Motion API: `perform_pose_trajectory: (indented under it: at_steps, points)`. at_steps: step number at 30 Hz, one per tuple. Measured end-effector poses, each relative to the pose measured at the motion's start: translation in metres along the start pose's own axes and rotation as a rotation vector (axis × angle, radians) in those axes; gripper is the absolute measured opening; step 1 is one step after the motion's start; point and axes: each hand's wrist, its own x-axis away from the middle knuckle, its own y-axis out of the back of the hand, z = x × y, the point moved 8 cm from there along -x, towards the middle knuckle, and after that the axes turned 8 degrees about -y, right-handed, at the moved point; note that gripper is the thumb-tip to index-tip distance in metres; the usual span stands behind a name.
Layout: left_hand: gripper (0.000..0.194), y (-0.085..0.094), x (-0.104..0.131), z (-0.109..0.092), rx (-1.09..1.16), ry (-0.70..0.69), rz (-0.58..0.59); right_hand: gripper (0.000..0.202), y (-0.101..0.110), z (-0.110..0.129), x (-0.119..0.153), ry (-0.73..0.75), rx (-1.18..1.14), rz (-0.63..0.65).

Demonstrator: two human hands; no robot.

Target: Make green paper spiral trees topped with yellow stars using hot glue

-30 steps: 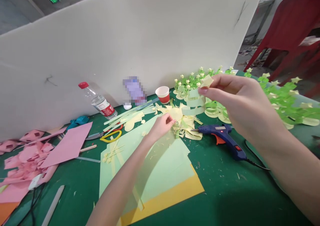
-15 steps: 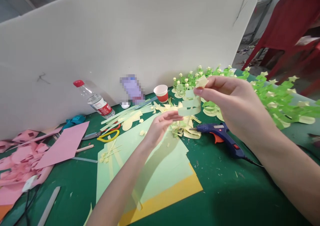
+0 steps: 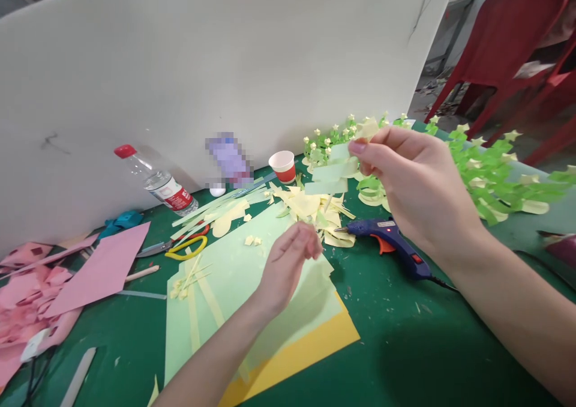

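Observation:
Between the thumb and fingers of my right hand (image 3: 416, 188) is a paper flower: a pale yellow folded star (image 3: 366, 128) above a curled light green paper strip (image 3: 330, 171) that hangs in loops. Part of the star is hidden by my fingers. My left hand (image 3: 288, 266) is lower, over the light green sheets, with its fingers curled in and nothing showing in them. It is apart from the strip. Below my right hand, a blue glue gun (image 3: 398, 245) lies on the green table, its nozzle towards a heap of yellow paper scraps (image 3: 330, 212).
Several similar paper flowers (image 3: 486, 167) stand at the back right. Light green sheets (image 3: 243, 269) over a yellow one lie in the middle. Further left are scissors (image 3: 186, 248), a bottle (image 3: 164, 185) and pink paper (image 3: 101, 269). A paper cup (image 3: 283, 167) stands by the white board (image 3: 202, 65).
My left hand has dropped away from the strip, and its outstretched fingers have curled in. The strip's loops have swung to the left. The view has shifted slightly to the right.

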Motion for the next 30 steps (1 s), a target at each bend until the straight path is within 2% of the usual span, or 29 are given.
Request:
perform_pose_trajectory:
  at_steps: [2,5,12,16,20,23,25,28,30]
  points:
    - [0.034,0.013,0.001,-0.008,0.003,-0.1,-0.139,0.017,0.002,-0.001,-0.002,-0.004,-0.027,-0.011]
    - [0.034,0.025,0.001,-0.016,0.039,-0.142,-0.261,0.017,0.003,-0.006,-0.007,-0.035,-0.078,-0.006]
    - [0.035,0.036,-0.005,-0.033,0.244,-0.188,-0.346,0.02,0.002,-0.02,-0.014,-0.153,-0.236,0.055]
    - [0.033,0.031,-0.008,-0.03,0.213,-0.155,-0.239,0.021,0.0,-0.026,-0.017,-0.23,-0.284,0.092]
    - [0.012,0.024,-0.009,-0.015,-0.121,-0.025,-0.112,0.014,-0.003,-0.03,-0.017,-0.32,-0.409,0.121]
    - [0.032,0.02,-0.009,-0.006,-0.376,0.089,-0.021,0.014,-0.007,-0.032,-0.014,-0.379,-0.488,0.141]
    - [0.034,0.018,-0.011,-0.004,-0.488,0.131,0.027,0.015,-0.011,-0.032,-0.013,-0.402,-0.512,0.174]
    - [0.028,0.011,-0.013,-0.001,-0.578,0.133,0.146,0.015,-0.014,-0.03,-0.011,-0.412,-0.55,0.201]
    - [0.024,0.006,-0.016,-0.001,-0.563,0.054,0.204,0.015,-0.014,-0.03,-0.01,-0.416,-0.565,0.199]
